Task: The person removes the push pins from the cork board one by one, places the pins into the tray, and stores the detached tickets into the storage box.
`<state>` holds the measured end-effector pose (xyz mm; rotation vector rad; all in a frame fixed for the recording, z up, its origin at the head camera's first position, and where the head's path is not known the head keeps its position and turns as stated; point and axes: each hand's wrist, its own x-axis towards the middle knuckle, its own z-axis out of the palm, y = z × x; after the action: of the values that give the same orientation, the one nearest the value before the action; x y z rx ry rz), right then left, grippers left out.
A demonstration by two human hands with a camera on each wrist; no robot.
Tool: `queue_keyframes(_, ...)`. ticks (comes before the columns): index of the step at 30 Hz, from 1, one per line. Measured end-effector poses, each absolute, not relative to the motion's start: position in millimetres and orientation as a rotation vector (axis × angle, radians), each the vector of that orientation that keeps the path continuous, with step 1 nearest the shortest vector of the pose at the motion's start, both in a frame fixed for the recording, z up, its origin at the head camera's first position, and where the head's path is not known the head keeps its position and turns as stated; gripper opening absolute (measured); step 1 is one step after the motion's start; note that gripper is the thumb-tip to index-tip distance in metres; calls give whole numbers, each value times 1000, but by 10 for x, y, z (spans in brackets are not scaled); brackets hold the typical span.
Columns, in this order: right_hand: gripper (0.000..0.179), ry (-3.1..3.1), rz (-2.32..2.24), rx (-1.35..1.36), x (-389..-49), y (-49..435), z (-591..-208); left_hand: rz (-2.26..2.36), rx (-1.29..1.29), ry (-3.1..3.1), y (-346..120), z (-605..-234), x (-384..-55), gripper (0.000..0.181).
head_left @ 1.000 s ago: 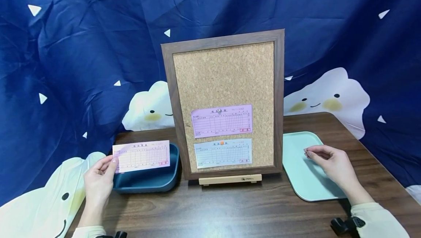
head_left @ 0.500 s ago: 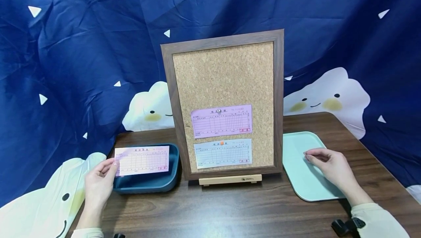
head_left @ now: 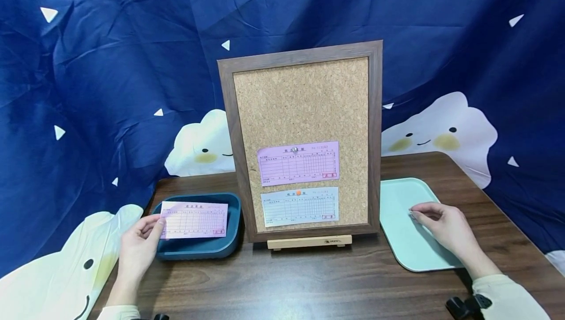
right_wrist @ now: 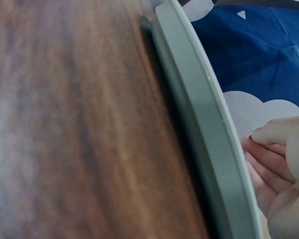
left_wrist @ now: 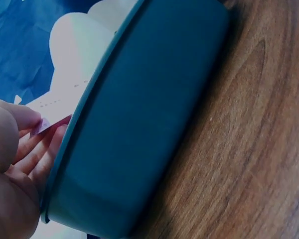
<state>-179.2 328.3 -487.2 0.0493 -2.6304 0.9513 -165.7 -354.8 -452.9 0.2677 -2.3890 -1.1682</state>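
Note:
My left hand pinches the left edge of a pale pink printed receipt slip between thumb and fingers. The slip is held over a dark blue bin. In the left wrist view, the bin's wall hides most of the paper. Above the mint green tray, my right hand pinches a tiny pushpin, whose thin metal point sticks out at the fingertips in the right wrist view. Its head is hidden by the fingers.
Between the hands, a framed cork board leans on a wooden stand. A purple slip and a light blue slip below it are each pinned there. A blue cloth hangs behind the brown table.
My left hand has lowered the pink slip toward the bin and shifted slightly right, and the slip tilts flatter. My right hand stays over the tray, its fingers barely moving.

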Motion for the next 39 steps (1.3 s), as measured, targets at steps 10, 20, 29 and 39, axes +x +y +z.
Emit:
queue_keyframes(10,9,-2726,878,25,-1807,3317,-4871,-1048,204,-2492,-3581,-4567,-1630,24)
queue_keyframes(20,11,-2745,860,17,-1797,3323,-4870,-1061,185,-2485,-3638,-4607,-1616,27)
queue_keyframes(29,14,-2730,909,1,-1772,3336,-4873,-1066,180,-2437,-3665,-4626,-1616,25)
queue_keyframes(39,19,-2674,963,26,-1763,3323,-4816,-1258,124,-2405,-3643,-4576,-1608,26)
